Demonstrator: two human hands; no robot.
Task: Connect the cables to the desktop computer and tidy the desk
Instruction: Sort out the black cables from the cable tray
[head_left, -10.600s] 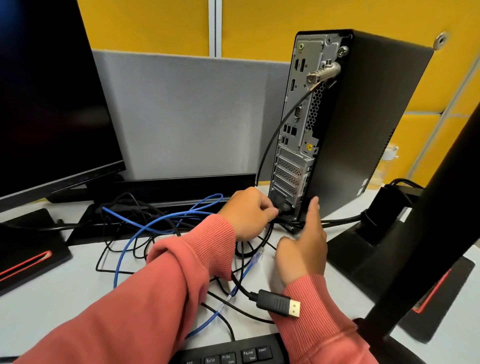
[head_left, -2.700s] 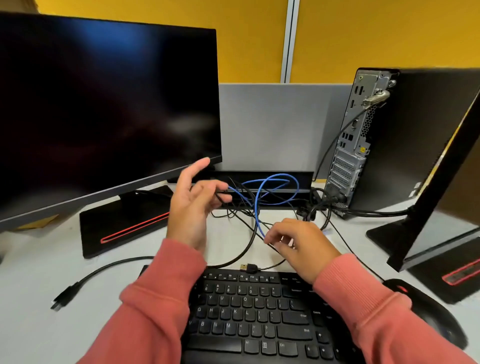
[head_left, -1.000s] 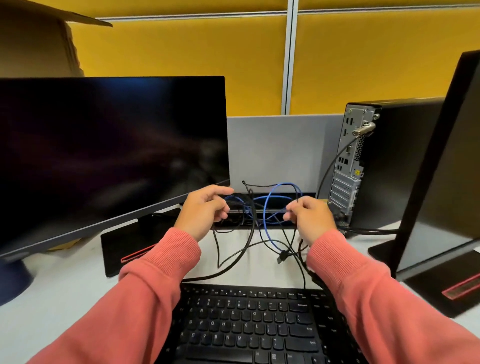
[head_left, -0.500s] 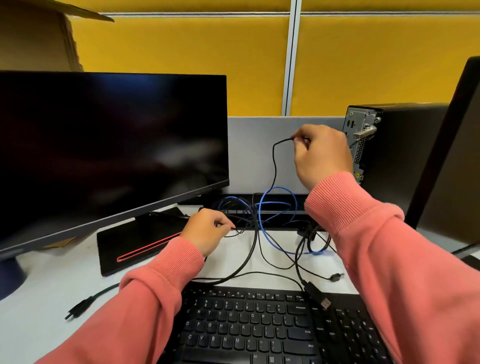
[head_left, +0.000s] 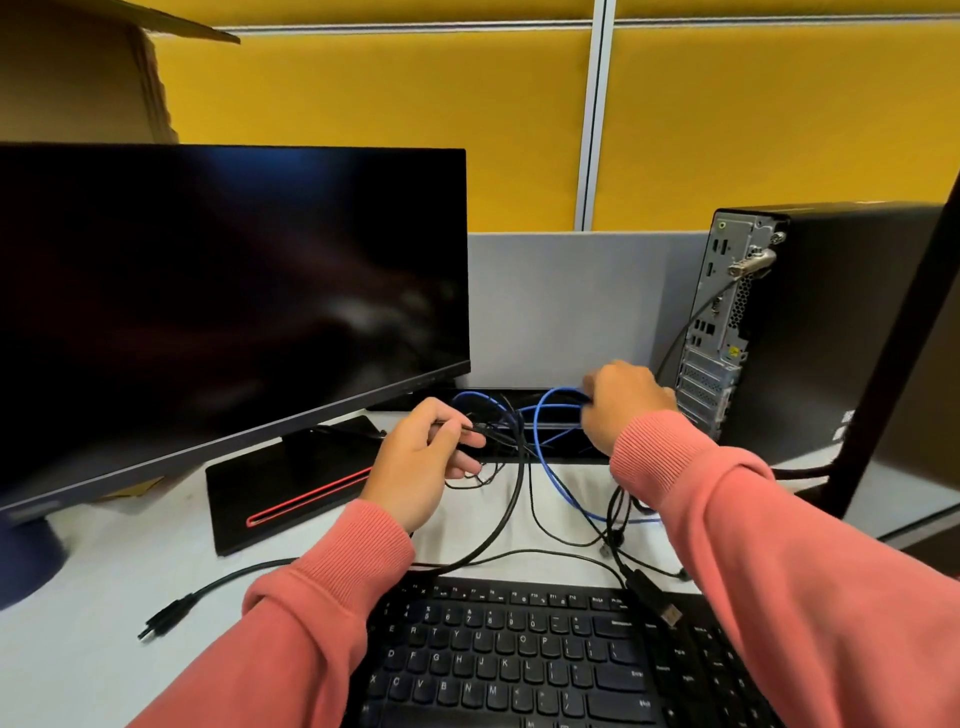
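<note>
Blue and black cables are being sorted in front of the desktop computer (head_left: 810, 332).

A thin black cable (head_left: 511, 499) is pinched by the left hand (head_left: 423, 467), and the blue cable (head_left: 558, 410) is gripped by the right hand (head_left: 621, 402), left of the computer. Next, one loose plug (head_left: 670, 616), lying on the keyboard (head_left: 519, 654), should be freed and brought to the rear ports.

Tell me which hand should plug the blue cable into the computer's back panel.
Probably the right hand: it already holds the blue cable beside the computer. The left hand grips black cables, farther off.
</note>
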